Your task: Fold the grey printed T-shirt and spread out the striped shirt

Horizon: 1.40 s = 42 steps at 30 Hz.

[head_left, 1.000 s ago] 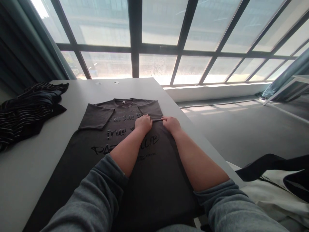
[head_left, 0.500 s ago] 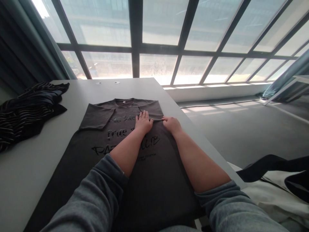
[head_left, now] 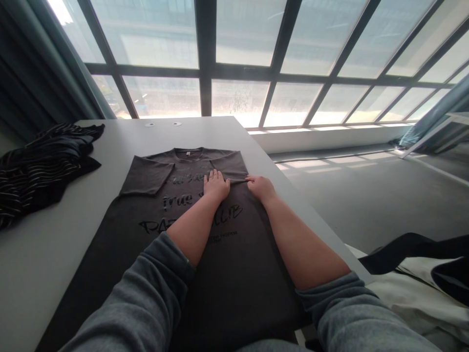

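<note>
I'm looking down at a dark grey short-sleeved fabric T-shirt (head_left: 234, 274) lying front up on a smooth white table (head_left: 32, 274), its collar toward the large dark-framed window (head_left: 242, 34) and its lower part close to me. My bare left hand (head_left: 217, 187) rests palm down over the black glossy lettering (head_left: 178, 200), fingers extended and slightly parted, just beside the right-hand sleeve. My bare right hand (head_left: 261, 188) has its fingers curled, thumb and forefinger pinching that sleeve's lower outer corner. A crumpled black garment with pale stripes (head_left: 47, 166) sits well apart, at the table's left.
</note>
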{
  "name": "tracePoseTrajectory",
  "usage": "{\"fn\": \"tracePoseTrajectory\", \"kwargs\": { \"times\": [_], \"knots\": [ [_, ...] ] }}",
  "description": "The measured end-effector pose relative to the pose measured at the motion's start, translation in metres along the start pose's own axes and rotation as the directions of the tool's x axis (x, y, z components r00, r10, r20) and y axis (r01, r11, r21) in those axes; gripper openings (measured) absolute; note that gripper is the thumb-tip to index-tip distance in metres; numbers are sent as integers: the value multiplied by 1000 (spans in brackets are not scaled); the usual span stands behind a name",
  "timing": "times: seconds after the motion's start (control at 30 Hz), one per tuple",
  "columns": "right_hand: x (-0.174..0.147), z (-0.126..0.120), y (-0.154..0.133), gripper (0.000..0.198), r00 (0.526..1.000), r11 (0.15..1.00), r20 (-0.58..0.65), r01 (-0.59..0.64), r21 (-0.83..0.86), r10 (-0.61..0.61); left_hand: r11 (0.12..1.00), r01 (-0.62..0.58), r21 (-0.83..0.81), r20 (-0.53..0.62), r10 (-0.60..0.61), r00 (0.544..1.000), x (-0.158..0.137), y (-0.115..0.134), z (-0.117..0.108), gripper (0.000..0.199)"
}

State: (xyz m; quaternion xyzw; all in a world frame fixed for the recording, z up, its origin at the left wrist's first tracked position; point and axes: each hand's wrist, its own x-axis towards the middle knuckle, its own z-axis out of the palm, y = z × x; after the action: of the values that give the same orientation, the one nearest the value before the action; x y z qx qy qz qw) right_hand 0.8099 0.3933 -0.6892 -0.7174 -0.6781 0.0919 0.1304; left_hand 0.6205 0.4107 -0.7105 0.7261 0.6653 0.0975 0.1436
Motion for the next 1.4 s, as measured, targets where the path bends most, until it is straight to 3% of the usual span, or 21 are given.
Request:
{"fn": "tracePoseTrajectory", "kwargs": {
  "times": [0.77,0.87,0.97,1.1,1.27,1.4],
  "knots": [
    [3,3,3,44,1000,999,-4,13,51,-13,971,240,15,2,-240,971,3,-3,-4,73],
    [3,5,2,49,996,995,-10,93,39,-93,964,267,6,-22,-267,963,1,-9,-6,78],
    [3,8,0,56,968,970,74,243,-11,-242,968,247,32,-2,-247,969,-4,-27,-12,83],
    [3,12,-1,60,931,951,234,302,-63,-280,977,196,84,11,-198,980,-25,-62,-20,84],
    [7,16,3,62,930,949,237,306,-73,-281,987,-4,160,53,-4,999,-76,-110,-26,77],
    [10,19,5,62,930,948,227,311,-69,-288,968,-128,214,45,121,992,-116,-165,-34,70]
  ]
}}
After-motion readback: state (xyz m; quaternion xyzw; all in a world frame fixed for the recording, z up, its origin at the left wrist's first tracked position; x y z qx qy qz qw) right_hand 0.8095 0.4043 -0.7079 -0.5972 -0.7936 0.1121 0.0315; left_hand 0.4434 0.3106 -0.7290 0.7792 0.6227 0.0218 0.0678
